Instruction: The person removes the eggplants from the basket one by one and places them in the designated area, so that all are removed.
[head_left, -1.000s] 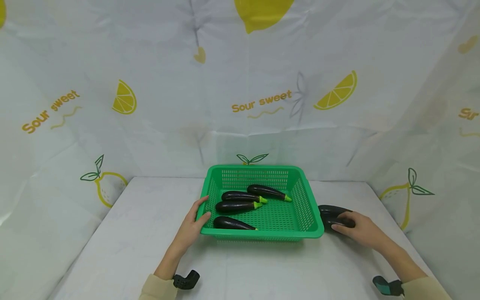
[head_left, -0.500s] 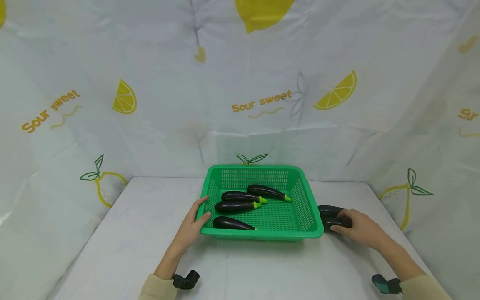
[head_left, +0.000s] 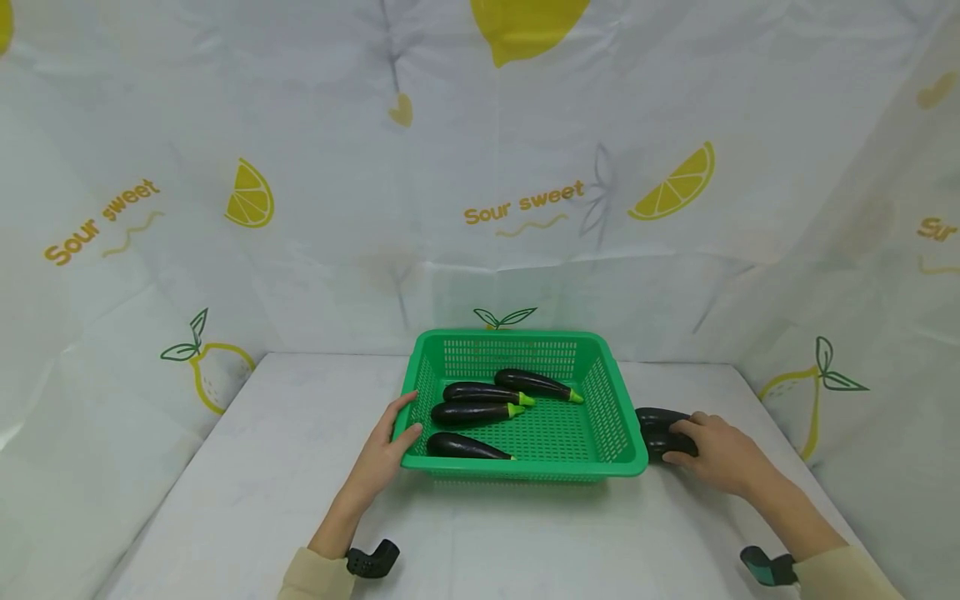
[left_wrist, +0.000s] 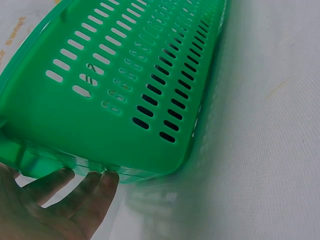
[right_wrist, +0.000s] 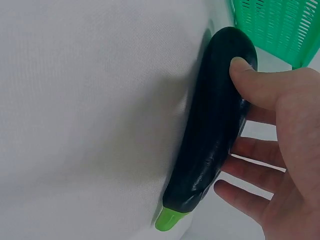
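Note:
A green plastic basket (head_left: 555, 433) stands mid-table, with several dark purple eggplants such as this eggplant (head_left: 465, 413) lying inside. My left hand (head_left: 386, 450) holds its left side, thumb over the rim; in the left wrist view the fingers (left_wrist: 102, 192) touch the outer wall. Right of the basket, my right hand (head_left: 720, 454) grips an eggplant (right_wrist: 212, 125) by its sides, thumb on one face and fingers along the other. Its green stem end points away from the basket in the right wrist view. Directly behind it lies another eggplant (head_left: 655, 417), partly hidden by the hand.
The white table (head_left: 285, 483) meets a white sheet (head_left: 337, 267) with lemon prints, which hangs at the back and sides. A black wrist device (head_left: 372, 559) sits by the left sleeve, and a similar wrist device (head_left: 768, 567) by the right.
My right hand has shifted slightly left toward the basket with the gripped eggplant. The left hand and the basket have not moved.

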